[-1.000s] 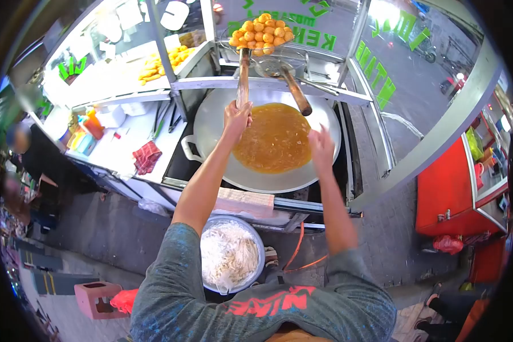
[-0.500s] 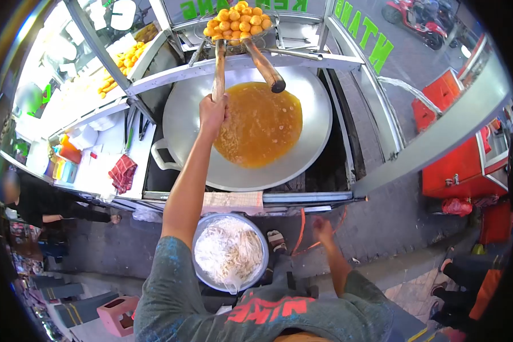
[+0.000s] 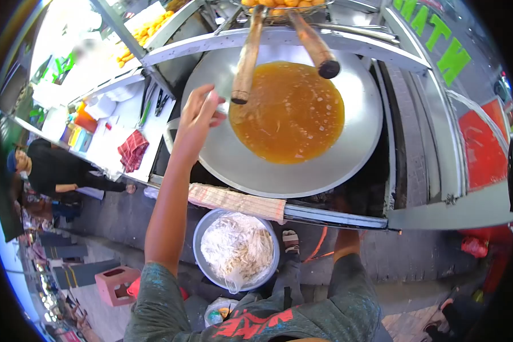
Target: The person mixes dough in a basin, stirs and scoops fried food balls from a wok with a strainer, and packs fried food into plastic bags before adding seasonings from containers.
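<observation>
My left hand (image 3: 203, 113) is over the left rim of the large metal wok (image 3: 302, 185), fingers apart and holding nothing. Brown oil (image 3: 288, 114) with small bubbles fills the wok's middle. Just right of that hand ends one wooden handle (image 3: 248, 62); a second handle (image 3: 315, 45) points toward the right. Both belong to a wire strainer (image 3: 279, 16) resting at the top, with round orange fried balls (image 3: 290, 3) in it. My right arm reaches under the counter's front edge by the wok; its hand is in dark shadow and the fingers are hidden.
A basin (image 3: 197, 251) of white flour mix with a clear scoop stands below the counter. A striped cloth (image 3: 236, 200) covers the front edge. On the left are a red checked cloth (image 3: 134, 150), tongs (image 3: 148, 105) and a person in black (image 3: 54, 168). A pink stool (image 3: 114, 285) is behind.
My left hand has let go of the strainer handle and drawn back to the left. My right hand has gone from beside the counter to beneath its edge. The view has shifted closer to the wok.
</observation>
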`<state>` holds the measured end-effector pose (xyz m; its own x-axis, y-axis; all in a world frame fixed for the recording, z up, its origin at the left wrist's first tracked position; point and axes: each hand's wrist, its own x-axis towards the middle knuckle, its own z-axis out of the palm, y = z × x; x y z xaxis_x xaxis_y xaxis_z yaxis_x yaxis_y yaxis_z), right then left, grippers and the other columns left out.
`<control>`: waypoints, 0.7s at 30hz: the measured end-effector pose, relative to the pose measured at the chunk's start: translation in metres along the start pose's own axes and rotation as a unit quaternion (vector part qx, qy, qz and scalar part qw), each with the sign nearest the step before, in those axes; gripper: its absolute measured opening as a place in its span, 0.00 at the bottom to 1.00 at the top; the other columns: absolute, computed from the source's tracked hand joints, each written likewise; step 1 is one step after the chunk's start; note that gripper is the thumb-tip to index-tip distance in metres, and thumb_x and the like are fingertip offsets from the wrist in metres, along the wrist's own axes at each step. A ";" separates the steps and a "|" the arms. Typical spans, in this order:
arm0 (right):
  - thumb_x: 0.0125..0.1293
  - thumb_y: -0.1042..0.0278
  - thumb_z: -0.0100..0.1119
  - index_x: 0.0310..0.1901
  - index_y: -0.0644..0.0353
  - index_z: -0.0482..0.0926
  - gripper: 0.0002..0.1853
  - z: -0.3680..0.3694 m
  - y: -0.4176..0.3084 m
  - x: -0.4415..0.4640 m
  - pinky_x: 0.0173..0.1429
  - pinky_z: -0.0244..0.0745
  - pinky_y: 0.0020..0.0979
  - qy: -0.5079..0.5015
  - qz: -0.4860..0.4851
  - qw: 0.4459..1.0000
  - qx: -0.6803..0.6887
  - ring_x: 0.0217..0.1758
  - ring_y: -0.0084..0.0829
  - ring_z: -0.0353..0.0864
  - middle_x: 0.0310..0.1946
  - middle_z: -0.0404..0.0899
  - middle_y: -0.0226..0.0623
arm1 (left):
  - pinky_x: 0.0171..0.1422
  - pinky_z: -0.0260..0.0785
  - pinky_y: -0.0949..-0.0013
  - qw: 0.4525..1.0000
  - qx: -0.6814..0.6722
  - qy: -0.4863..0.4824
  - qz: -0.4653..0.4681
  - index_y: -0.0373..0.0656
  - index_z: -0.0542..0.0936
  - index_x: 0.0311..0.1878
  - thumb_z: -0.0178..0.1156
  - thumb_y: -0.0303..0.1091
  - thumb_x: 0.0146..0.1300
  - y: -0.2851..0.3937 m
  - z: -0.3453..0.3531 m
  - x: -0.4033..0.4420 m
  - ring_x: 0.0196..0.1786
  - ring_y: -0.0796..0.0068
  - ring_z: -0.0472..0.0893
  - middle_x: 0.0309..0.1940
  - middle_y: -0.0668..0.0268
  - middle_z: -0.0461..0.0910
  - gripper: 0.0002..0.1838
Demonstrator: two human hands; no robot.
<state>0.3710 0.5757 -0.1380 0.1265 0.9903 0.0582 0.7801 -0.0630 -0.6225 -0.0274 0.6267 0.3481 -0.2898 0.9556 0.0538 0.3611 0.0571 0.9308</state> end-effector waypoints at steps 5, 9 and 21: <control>0.69 0.52 0.48 0.53 0.59 0.79 0.22 0.000 0.016 -0.008 0.65 0.64 0.39 -0.013 -0.006 1.000 -0.019 0.56 0.42 0.76 0.49 0.80 0.51 | 0.45 0.69 0.76 0.992 0.053 0.112 0.036 0.37 0.69 0.60 0.55 0.34 0.69 -0.086 -0.076 -0.109 0.41 0.80 0.76 0.46 0.65 0.76 0.19; 0.69 0.51 0.48 0.53 0.59 0.79 0.22 -0.004 0.021 -0.014 0.65 0.65 0.39 -0.031 -0.008 0.999 -0.034 0.55 0.42 0.77 0.48 0.80 0.52 | 0.45 0.67 0.79 0.969 0.097 0.217 -0.073 0.38 0.71 0.57 0.56 0.25 0.67 -0.174 -0.123 -0.244 0.42 0.84 0.74 0.43 0.70 0.74 0.16; 0.69 0.51 0.49 0.53 0.58 0.79 0.22 -0.027 0.047 -0.077 0.64 0.66 0.39 -0.086 0.026 0.991 -0.102 0.54 0.41 0.77 0.48 0.80 0.52 | 0.46 0.73 0.61 0.832 0.348 0.171 -0.397 0.41 0.76 0.51 0.66 0.32 0.54 -0.267 -0.135 -0.564 0.40 0.60 0.79 0.42 0.55 0.77 0.21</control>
<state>0.4142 0.4926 -0.1508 0.0767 0.9905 -0.1142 0.8852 -0.1204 -0.4494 -0.0801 0.0338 0.1184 -0.8738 0.4059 -0.2677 0.3269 0.8981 0.2943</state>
